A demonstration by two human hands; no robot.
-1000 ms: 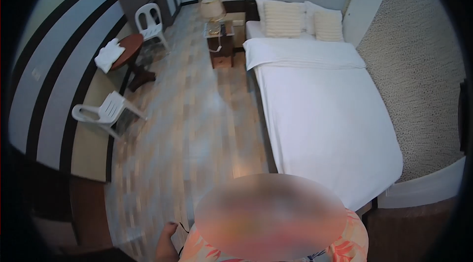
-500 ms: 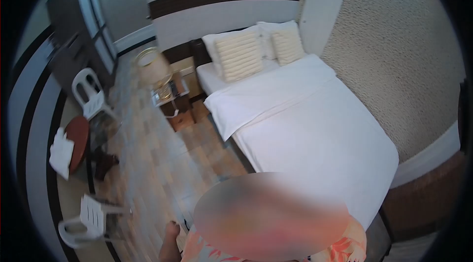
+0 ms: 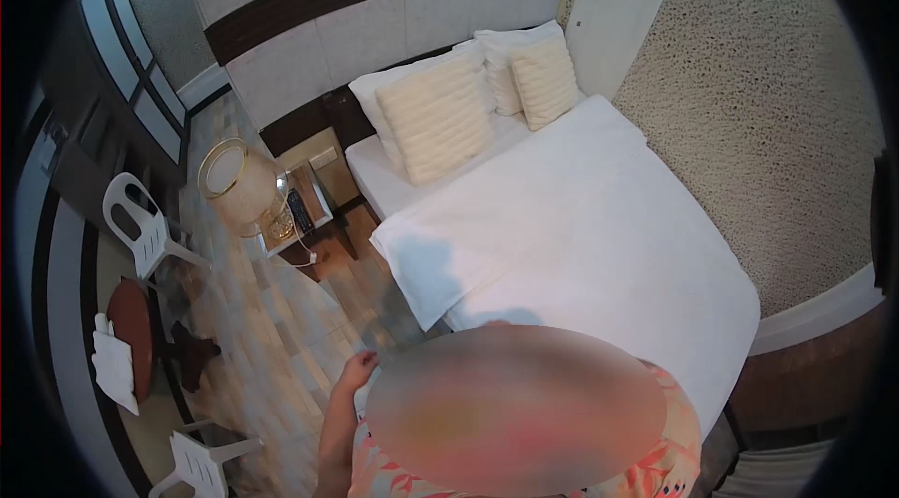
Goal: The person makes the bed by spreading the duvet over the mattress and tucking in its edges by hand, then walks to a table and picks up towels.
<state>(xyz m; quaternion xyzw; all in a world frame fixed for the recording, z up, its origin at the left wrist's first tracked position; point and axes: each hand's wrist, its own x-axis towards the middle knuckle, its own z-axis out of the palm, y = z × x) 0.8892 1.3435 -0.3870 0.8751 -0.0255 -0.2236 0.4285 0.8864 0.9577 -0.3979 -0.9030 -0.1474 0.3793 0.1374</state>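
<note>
My left hand (image 3: 359,371) is raised over the floor beside the bed, its fingers curled in, and I see nothing in them. Nearest to it is the side of the bed (image 3: 599,245), spread with a white sheet. A large blurred oval covers the bottom middle of the view, over a garment with an orange and pale pattern (image 3: 679,442). My right hand cannot be made out; the blur may hide it. Past the left hand, a bedside table (image 3: 323,220) carries a lamp (image 3: 245,189) and a black remote control (image 3: 300,211).
White pillows (image 3: 370,100) and cream cushions (image 3: 435,119) lie at the headboard. On the left stand a white plastic chair (image 3: 150,236), a round brown table (image 3: 134,329) with a folded white cloth (image 3: 114,367), and a second white chair (image 3: 201,465). A textured wall (image 3: 749,124) borders the bed's right.
My left hand has risen and moved right, towards the bed. The view has tilted and shifted, so the lamp and bedside table appear larger and farther left. A shadow now falls on the bed's near corner.
</note>
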